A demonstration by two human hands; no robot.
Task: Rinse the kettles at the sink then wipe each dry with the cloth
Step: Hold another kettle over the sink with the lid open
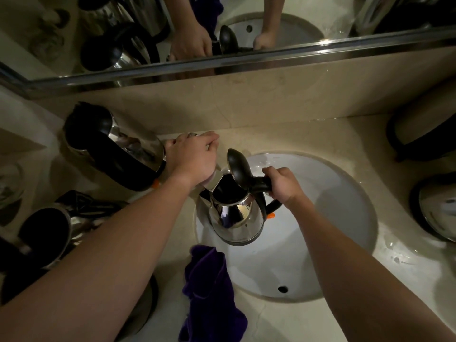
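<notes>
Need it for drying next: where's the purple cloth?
In the head view, the purple cloth lies on the counter at the sink's near-left rim, below the held kettle.

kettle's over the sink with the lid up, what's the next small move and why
Probably turn the tap on with the left hand, which already rests on the tap handle behind the basin. The right hand grips the handle of the kettle, holding it over the sink with its lid flipped open, and no water is seen running. The purple cloth waits at the rim for drying afterwards.

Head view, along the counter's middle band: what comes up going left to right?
Lying kettle → left hand on the tap → open-lidded kettle → right hand gripping its handle → sink basin → kettle at the right edge.
</notes>
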